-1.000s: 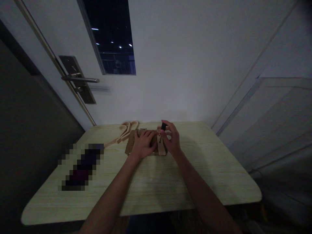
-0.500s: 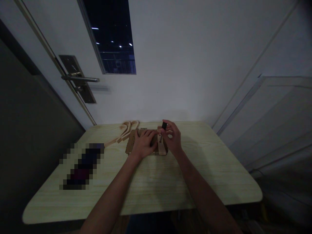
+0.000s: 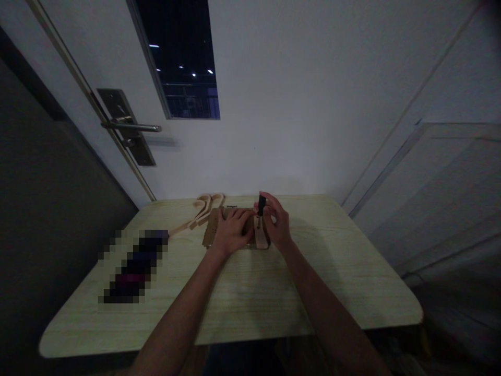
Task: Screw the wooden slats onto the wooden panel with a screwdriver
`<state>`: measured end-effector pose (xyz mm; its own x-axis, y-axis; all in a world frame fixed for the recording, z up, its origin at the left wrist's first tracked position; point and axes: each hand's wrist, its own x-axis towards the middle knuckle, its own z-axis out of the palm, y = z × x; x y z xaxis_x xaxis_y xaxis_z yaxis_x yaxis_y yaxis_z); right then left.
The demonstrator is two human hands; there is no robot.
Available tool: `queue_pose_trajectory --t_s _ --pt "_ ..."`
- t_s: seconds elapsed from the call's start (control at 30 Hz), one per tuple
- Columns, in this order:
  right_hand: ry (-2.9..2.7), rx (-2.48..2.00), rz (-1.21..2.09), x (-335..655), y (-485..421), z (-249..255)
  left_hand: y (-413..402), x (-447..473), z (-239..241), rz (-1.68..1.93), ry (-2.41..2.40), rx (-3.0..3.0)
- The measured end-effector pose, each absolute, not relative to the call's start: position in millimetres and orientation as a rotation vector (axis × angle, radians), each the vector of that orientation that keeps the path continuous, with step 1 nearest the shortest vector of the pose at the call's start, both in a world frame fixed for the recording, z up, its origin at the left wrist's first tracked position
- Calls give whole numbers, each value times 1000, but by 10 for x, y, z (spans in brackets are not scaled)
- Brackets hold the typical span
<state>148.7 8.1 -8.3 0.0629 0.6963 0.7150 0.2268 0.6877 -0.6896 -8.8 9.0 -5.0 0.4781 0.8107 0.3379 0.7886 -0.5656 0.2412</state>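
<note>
My right hand (image 3: pixel 279 223) pinches the black handle of a small screwdriver (image 3: pixel 261 204). Its thin shaft points down at a pale wooden piece (image 3: pixel 261 239), which lies across the right end of a brown board (image 3: pixel 211 225). Whether the tip sits in a screw is too small to tell. Flat on the board, just left of the wooden piece, rests my left hand (image 3: pixel 232 230) with its fingers spread. It covers much of the board's middle.
Curved wooden pieces (image 3: pixel 210 204) lie at the back left of the table (image 3: pixel 321 292). A pixelated dark object (image 3: pixel 135 266) is on the table's left side. Behind the table rises a white door (image 3: pixel 274 104) with a metal handle (image 3: pixel 133 127) and a narrow window.
The screwdriver handle stands more upright and shows more of its length, as the fingers of my right hand have shifted on it. My left hand keeps its place on the board.
</note>
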Motion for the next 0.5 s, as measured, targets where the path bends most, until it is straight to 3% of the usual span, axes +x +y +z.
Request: queue_pose_trajectory --t_s 0.5 --pt "-1488 -906 276 1461 130 -130 98 -89 -69 661 1437 2661"
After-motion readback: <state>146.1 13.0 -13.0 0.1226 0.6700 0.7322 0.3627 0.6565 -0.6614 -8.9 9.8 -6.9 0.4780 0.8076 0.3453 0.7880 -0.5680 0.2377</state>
